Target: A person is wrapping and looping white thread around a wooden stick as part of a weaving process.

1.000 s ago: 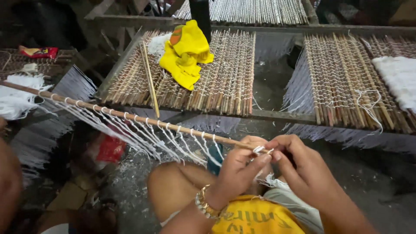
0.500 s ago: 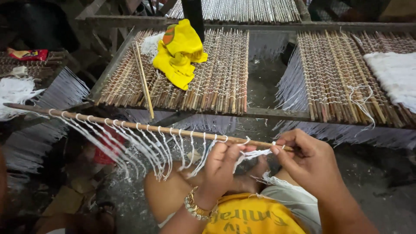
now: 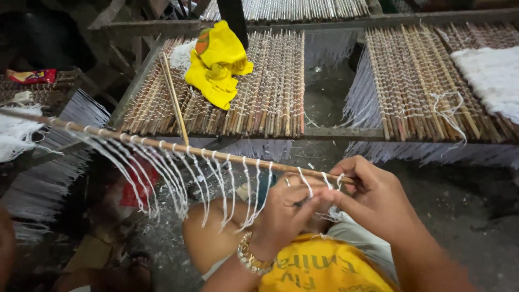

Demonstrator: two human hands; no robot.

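**Inspector:** Start with the work piece.

**Assistant:** One thin wooden stick (image 3: 178,147), held roughly level and slanting up and away to the left of the hands. White threads (image 3: 216,184) are knotted along it and hang down in loose strands. Its near end sits between the two hands.

**Inspector:** State of the hands?

**Assistant:** Right hand (image 3: 378,200) is closed around the stick's end, fingers also pinching thread. Left hand (image 3: 284,216), just beside it and touching, pinches a white strand at the stick. A beaded bracelet (image 3: 250,260) sits on that wrist.

**Inspector:** Progress?

**Assistant:** In my judgement, well advanced. Knotted strands cover the stick from the far left end to the fingers; I count about fifteen or more, exact number uncertain where they overlap. Only the short stretch inside the hands looks unfinished, and the grip hides it.

**Inspector:** Surroundings, counted.

**Assistant:** Beyond the hands, two mats of tied sticks on frames: one straight ahead (image 3: 270,92), one ahead to the right (image 3: 421,86). A third shows partly at the top edge. One yellow cloth (image 3: 216,65) and one loose stick (image 3: 174,97) lie on the mat ahead. One heap of white thread (image 3: 492,75) rests on the right-hand mat.
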